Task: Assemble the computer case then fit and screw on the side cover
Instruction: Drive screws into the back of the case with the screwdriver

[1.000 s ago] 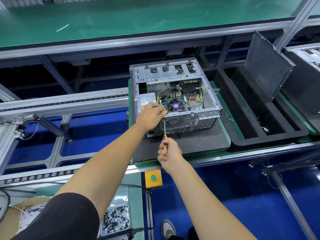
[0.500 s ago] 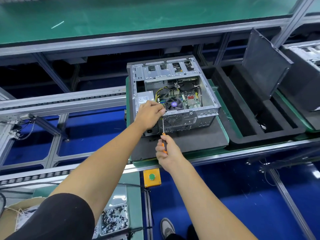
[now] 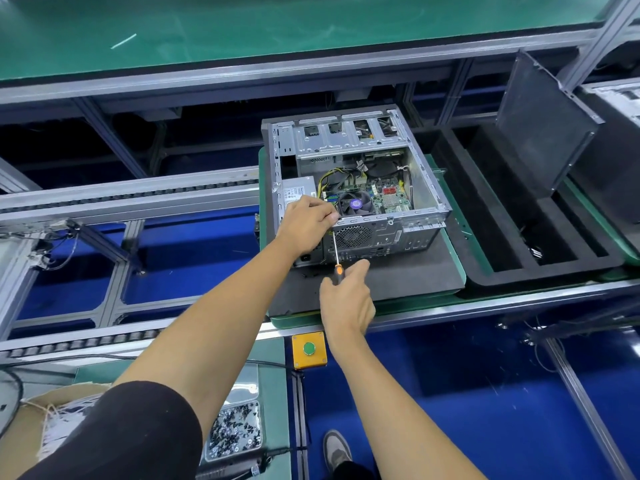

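Note:
An open grey computer case point(image 3: 429, 188) lies on a black mat point(image 3: 398, 278), its motherboard and fan showing. My left hand point(image 3: 304, 225) rests on the case's near rear edge, fingers pinched at the tip of a screwdriver point(image 3: 336, 254). Just in front of the case, my right hand point(image 3: 346, 299) grips the screwdriver's orange-and-black handle, shaft pointing up to the rear panel. The dark side cover point(image 3: 543, 123) leans upright at the right, apart from the case.
A black foam tray point(image 3: 485, 271) sits right of the case. A clear box of screws point(image 3: 235, 434) lies near my left elbow. A yellow box with a green button point(image 3: 309, 348) hangs below the conveyor rail point(image 3: 485, 304). Another case point(image 3: 620, 98) stands far right.
My right hand has turned on the screwdriver handle, with fingers spreading forward. My left hand stays at the case's rear edge. The view has shifted slightly.

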